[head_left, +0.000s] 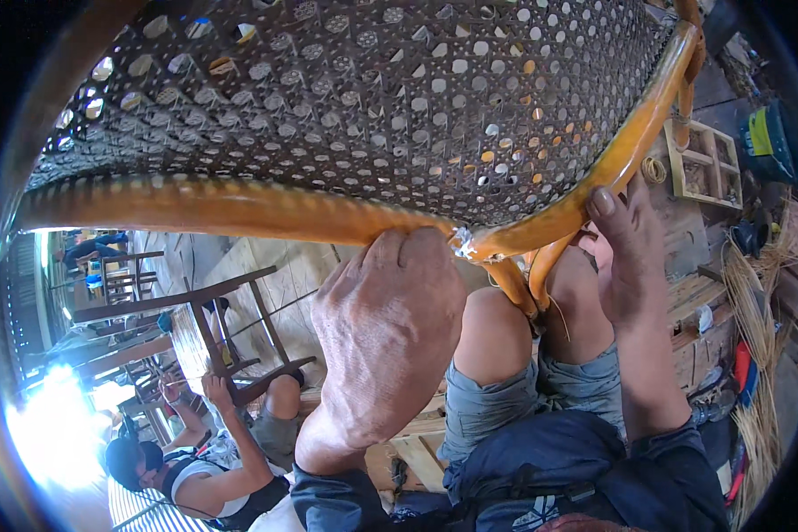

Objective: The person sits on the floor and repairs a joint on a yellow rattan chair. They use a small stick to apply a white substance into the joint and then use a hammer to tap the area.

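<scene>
I hold a cane-woven chair seat (pixel 355 97) raised close in front of me, filling the upper part of the view. Its dark mesh panel is bounded by a glossy amber rattan frame (pixel 239 208) that runs from the left along the near edge, then bends up toward the far right corner.

My left hand (pixel 386 337) is closed over the near rail of the frame, fingers curled over the top, just left of a pale binding (pixel 461 241) at the joint. My right hand (pixel 625 257) grips the rising section of the frame on the right, with the thumb pressed flat against the rail.

Two rattan legs (pixel 528 284) descend from the joint and sit between my bare knees (pixel 496 328). I wear grey shorts (pixel 505 403) and dark sleeves.

At lower left, another person (pixel 213 461) crouches at a dark wooden chair frame (pixel 230 337). To the right lie a pale wooden crate (pixel 705 164) and loose bundles of cane strands (pixel 758 301) on the floor.
</scene>
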